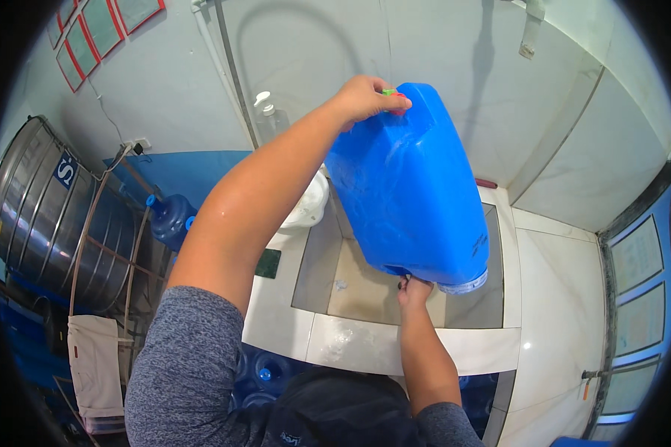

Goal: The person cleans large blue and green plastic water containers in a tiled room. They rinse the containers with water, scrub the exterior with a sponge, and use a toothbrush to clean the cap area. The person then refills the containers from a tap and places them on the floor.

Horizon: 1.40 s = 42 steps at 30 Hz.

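Observation:
A large blue plastic jerrycan (406, 186) is held up over a tiled sink basin (350, 287), tilted with its whitish neck or cap (464, 285) low and toward me. My left hand (369, 100) is closed at its raised far end, and a small red and green thing (397, 103) shows at the fingertips. Whether that piece belongs to the can is unclear. From below, my right hand (414, 290) grips the can beside the neck, near the handle opening. Its fingers are partly hidden by the can.
Left of the basin are a white tub (308, 205), a pump bottle (269, 119) and a dark green scouring pad (268, 263). A ribbed steel tank (60, 216) and a blue water jug (170, 221) stand farther left. More jugs (265, 372) sit under the front ledge.

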Each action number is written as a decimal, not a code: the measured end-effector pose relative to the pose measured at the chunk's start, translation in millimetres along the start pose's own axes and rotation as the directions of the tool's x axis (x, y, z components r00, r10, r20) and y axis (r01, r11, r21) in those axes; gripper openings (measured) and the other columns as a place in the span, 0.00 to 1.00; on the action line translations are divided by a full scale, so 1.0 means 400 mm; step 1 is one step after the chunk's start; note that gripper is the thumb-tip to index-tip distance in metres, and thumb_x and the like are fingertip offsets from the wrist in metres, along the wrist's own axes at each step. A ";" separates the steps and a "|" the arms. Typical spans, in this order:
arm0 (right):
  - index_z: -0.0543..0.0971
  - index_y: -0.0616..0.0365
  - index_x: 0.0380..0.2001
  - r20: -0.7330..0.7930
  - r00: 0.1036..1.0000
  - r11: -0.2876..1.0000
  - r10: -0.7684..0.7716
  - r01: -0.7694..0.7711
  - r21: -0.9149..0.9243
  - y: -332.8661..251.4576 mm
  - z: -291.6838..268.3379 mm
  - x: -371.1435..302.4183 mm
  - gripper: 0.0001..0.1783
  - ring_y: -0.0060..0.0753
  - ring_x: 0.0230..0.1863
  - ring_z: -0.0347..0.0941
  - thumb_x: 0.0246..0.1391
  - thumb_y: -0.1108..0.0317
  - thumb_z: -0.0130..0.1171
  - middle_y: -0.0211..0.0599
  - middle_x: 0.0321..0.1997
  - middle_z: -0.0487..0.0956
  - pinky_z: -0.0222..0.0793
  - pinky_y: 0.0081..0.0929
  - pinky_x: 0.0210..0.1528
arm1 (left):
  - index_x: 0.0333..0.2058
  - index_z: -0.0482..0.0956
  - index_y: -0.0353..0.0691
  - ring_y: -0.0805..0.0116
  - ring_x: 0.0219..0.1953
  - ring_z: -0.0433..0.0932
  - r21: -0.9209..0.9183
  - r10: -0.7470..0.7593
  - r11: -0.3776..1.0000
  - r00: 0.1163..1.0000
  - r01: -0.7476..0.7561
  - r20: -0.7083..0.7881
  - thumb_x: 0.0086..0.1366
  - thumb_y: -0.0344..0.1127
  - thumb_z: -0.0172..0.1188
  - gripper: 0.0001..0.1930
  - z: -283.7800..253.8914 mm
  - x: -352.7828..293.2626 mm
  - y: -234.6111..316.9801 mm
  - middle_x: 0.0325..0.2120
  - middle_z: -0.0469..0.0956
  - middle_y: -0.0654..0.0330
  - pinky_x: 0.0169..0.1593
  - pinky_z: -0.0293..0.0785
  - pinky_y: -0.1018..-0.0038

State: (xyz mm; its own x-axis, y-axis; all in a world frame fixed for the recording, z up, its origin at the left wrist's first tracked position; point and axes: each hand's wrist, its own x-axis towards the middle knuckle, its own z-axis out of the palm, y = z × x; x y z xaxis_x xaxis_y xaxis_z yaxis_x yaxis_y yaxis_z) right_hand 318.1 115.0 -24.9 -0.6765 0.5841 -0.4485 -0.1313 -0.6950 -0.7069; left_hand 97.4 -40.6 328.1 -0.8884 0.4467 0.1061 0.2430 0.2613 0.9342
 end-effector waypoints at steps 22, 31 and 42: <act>0.74 0.52 0.50 -0.031 0.998 0.989 -0.051 0.046 -0.141 -0.070 0.041 -0.027 0.14 0.26 0.39 0.73 0.61 0.70 0.61 0.33 0.45 0.78 0.70 0.28 0.31 | 0.52 0.78 0.38 0.60 0.53 0.79 0.401 0.226 0.894 0.974 -0.202 -0.014 0.58 0.51 0.72 0.29 -0.020 -0.003 0.037 0.49 0.81 0.50 0.60 0.70 0.65; 0.68 0.63 0.60 0.077 0.832 0.783 -0.549 0.544 -0.302 -0.399 -0.180 -0.077 0.23 0.32 0.51 0.73 0.64 0.71 0.59 0.42 0.53 0.77 0.72 0.33 0.54 | 0.56 0.72 0.42 0.51 0.55 0.76 0.515 0.278 0.812 0.958 -0.276 0.074 0.63 0.52 0.68 0.29 0.056 -0.011 -0.061 0.51 0.77 0.48 0.56 0.73 0.61; 0.80 0.62 0.37 0.465 0.772 0.183 -0.433 0.581 -0.793 -0.603 0.013 -0.270 0.17 0.35 0.33 0.78 0.54 0.59 0.71 0.41 0.33 0.82 0.73 0.33 0.40 | 0.67 0.65 0.43 0.54 0.68 0.64 -0.047 -0.536 0.835 0.830 0.548 0.158 0.67 0.76 0.40 0.45 0.240 0.003 -0.273 0.65 0.67 0.50 0.66 0.59 0.45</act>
State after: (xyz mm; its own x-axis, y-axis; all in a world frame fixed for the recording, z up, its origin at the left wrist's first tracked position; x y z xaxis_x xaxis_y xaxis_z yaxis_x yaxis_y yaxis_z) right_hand 419.0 217.2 196.8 -0.8025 0.5569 0.2142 0.1580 0.5445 -0.8237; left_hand 107.4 13.4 193.6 -0.8056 0.3656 -0.4662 -0.3026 0.4226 0.8543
